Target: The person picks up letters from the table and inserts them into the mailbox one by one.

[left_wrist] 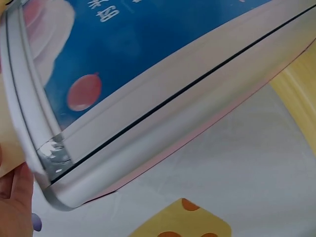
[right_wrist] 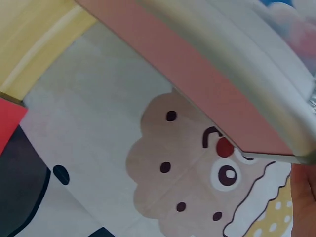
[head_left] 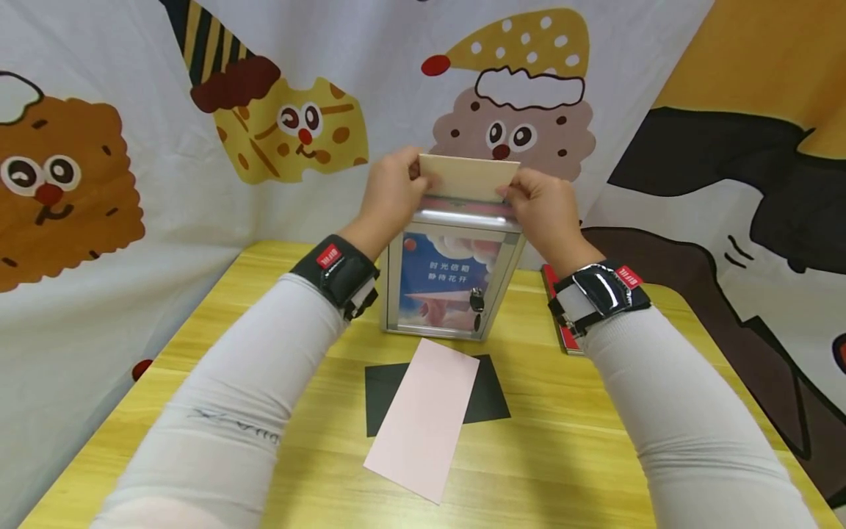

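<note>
Upright on the table stands a silver-framed letter box (head_left: 444, 279) with a blue and pink picture front and a small lock (head_left: 476, 300). A flat cream paper card (head_left: 468, 178) stands on edge at the box's top. My left hand (head_left: 391, 189) pinches its left end; my right hand (head_left: 547, 213) pinches its right end. Whether its lower edge sits in a slot is hidden. In the left wrist view, fingers (left_wrist: 19, 195) show beside the card at the box's corner. Only part of the right hand (right_wrist: 303, 202) shows in the right wrist view.
In front of the box, a pale pink card (head_left: 423, 419) lies slantwise across a black card (head_left: 386, 393). A red flat item (head_left: 562, 316) lies right of the box, partly behind the right wrist. A cartoon-printed cloth (head_left: 396, 59) hangs behind the wooden table (head_left: 562, 470).
</note>
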A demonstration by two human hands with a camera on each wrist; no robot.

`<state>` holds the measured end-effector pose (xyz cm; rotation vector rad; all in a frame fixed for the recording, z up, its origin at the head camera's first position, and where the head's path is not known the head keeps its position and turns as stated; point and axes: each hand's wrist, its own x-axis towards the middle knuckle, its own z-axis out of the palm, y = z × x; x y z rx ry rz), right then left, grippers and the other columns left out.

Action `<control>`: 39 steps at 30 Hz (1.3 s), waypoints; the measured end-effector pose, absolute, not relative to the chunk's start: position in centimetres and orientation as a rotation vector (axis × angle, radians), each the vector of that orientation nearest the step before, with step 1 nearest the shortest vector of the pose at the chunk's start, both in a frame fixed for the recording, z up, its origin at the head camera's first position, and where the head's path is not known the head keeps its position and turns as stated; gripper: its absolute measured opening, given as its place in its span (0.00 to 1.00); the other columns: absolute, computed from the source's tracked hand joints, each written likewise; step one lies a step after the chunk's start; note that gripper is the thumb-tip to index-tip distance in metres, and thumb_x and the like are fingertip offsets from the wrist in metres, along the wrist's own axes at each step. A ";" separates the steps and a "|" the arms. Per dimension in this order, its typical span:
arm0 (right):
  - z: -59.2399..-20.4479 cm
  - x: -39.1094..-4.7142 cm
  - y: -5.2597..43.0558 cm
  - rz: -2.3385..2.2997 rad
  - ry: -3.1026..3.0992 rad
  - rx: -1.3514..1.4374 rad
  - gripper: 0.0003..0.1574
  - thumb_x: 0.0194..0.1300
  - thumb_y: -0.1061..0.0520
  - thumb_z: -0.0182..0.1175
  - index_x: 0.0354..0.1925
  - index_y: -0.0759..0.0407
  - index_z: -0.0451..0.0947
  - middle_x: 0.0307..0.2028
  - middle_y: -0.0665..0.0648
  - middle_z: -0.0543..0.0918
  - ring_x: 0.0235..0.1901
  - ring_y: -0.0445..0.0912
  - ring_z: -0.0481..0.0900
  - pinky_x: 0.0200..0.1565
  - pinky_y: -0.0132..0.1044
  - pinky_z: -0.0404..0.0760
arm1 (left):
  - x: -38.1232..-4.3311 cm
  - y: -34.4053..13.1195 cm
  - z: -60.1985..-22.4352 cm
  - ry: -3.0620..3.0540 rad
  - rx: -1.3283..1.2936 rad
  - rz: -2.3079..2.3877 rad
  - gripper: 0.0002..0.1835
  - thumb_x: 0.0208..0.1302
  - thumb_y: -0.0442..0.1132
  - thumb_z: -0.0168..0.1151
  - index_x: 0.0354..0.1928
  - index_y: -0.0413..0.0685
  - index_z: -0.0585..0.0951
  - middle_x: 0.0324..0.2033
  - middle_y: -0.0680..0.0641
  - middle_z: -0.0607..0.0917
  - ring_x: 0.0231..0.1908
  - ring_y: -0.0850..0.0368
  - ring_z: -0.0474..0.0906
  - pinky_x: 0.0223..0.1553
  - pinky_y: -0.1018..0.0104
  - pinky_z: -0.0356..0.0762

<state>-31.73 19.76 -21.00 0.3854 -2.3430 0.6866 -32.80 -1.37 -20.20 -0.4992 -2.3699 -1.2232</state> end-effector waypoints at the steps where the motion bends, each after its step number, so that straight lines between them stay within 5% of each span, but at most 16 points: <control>1: -21.1 -31.9 19.7 0.674 -2.355 0.383 0.11 0.66 0.57 0.62 0.35 0.66 0.83 0.33 0.61 0.86 0.29 0.50 0.76 0.29 0.31 0.67 | -32.7 -1.4 -20.1 -2.356 -0.507 -1.221 0.10 0.65 0.38 0.63 0.44 0.40 0.80 0.35 0.43 0.83 0.35 0.55 0.74 0.36 0.68 0.69; 15: -21.4 -32.4 20.0 0.597 -2.460 0.385 0.10 0.66 0.59 0.63 0.37 0.66 0.84 0.32 0.63 0.85 0.29 0.52 0.74 0.30 0.38 0.67 | -32.6 -1.6 -19.5 -2.432 -0.581 -1.071 0.12 0.69 0.37 0.57 0.47 0.36 0.82 0.45 0.42 0.85 0.46 0.51 0.79 0.49 0.66 0.76; 26: -19.6 -31.1 19.9 0.686 -2.564 0.365 0.25 0.68 0.60 0.59 0.62 0.56 0.73 0.52 0.61 0.82 0.50 0.53 0.81 0.48 0.46 0.78 | -33.1 -0.9 -19.5 -2.495 -0.607 -0.871 0.11 0.71 0.34 0.55 0.49 0.39 0.83 0.49 0.43 0.84 0.52 0.50 0.78 0.55 0.65 0.74; 39: -20.4 -31.2 20.0 0.367 -2.534 0.439 0.14 0.70 0.62 0.56 0.50 0.59 0.83 0.46 0.60 0.85 0.42 0.55 0.82 0.48 0.49 0.80 | -33.0 0.0 -20.0 -2.634 -0.633 -0.667 0.12 0.67 0.26 0.52 0.47 0.43 0.80 0.45 0.45 0.81 0.48 0.52 0.74 0.50 0.64 0.75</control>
